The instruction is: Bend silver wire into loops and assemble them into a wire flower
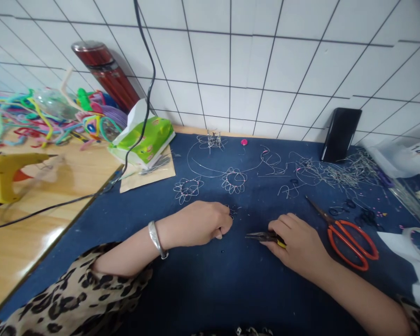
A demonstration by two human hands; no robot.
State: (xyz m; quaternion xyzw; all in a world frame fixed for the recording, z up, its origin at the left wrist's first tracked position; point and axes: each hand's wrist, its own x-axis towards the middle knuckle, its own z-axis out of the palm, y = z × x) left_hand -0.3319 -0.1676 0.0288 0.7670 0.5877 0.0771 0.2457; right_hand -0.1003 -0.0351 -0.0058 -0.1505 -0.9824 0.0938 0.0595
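Observation:
My left hand (210, 221), with a silver bangle at the wrist, is closed in a pinch above the dark blue mat (210, 289). Thin bent wire (231, 212) pokes out beyond its knuckles; the fingers hide most of it. In my right hand (297, 240) is a pair of pliers (259, 236), its dark jaws pointing left toward my other hand, apart from it. Just past my left hand lie two flower-shaped wire pieces, one at left (189, 189) and another at right (234, 180), both with small pink beads.
Orange-handled scissors (353, 245) lie right of my right hand. Behind are tangled wire (343, 172), a black phone (339, 135) against the tiles and a small wire stand (214, 140). At left are a green tissue pack (150, 140), red flask (108, 74) and yellow glue gun (7, 172).

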